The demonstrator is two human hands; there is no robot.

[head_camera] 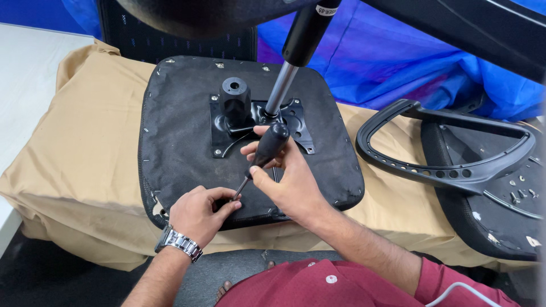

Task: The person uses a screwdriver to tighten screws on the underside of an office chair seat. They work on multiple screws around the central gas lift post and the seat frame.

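Note:
An upturned black chair seat lies on a tan-covered table, with a black metal mounting plate and a round black hub bolted at its middle. My right hand grips a black-handled screwdriver, tilted with its tip pointing down and to the left at the seat's near edge. My left hand, with a metal wristwatch, pinches at the screwdriver's tip, fingers closed around it or something small that I cannot make out.
A gas-lift cylinder rises from the plate toward the top of the view. A black plastic armrest frame and another chair part lie at the right. A tan cloth covers the table; blue sheeting is behind.

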